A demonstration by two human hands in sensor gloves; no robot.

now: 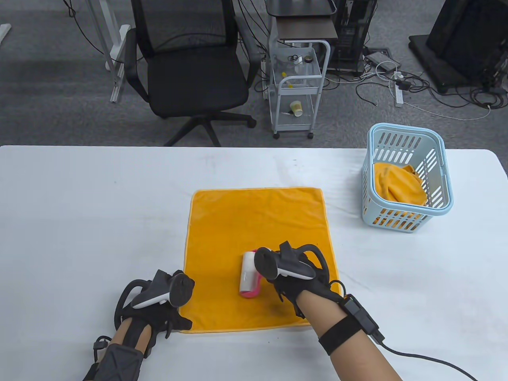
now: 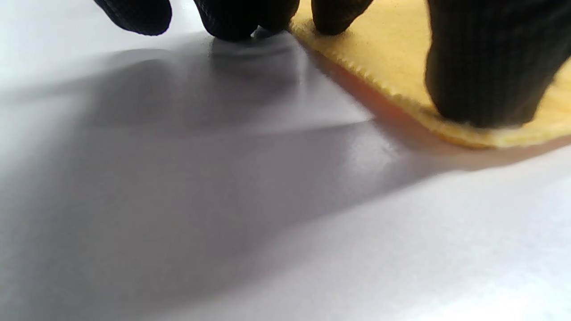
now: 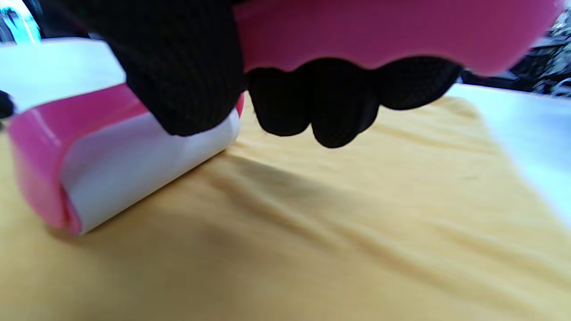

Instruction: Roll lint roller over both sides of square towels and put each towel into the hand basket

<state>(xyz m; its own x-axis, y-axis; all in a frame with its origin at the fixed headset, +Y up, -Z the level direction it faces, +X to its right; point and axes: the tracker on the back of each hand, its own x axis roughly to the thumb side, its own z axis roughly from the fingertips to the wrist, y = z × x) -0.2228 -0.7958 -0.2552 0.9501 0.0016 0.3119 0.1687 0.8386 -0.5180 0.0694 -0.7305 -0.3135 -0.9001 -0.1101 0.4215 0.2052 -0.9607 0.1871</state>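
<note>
An orange square towel (image 1: 254, 234) lies flat on the white table (image 1: 79, 222). My right hand (image 1: 289, 274) grips the pink handle of a lint roller (image 1: 249, 278), whose white roll (image 3: 147, 174) rests on the towel (image 3: 357, 232) near its front edge. My left hand (image 1: 166, 301) presses the towel's near left corner (image 2: 490, 129) down; the thumb (image 2: 486, 67) and one fingertip sit on the cloth, the other fingertips (image 2: 241, 18) on the table beside it. A second orange towel (image 1: 399, 184) lies crumpled inside the light blue hand basket (image 1: 408, 210).
The basket stands at the table's right side, well clear of the spread towel. Beyond the far edge are a black office chair (image 1: 190, 71), a small white cart (image 1: 297, 91) and floor cables.
</note>
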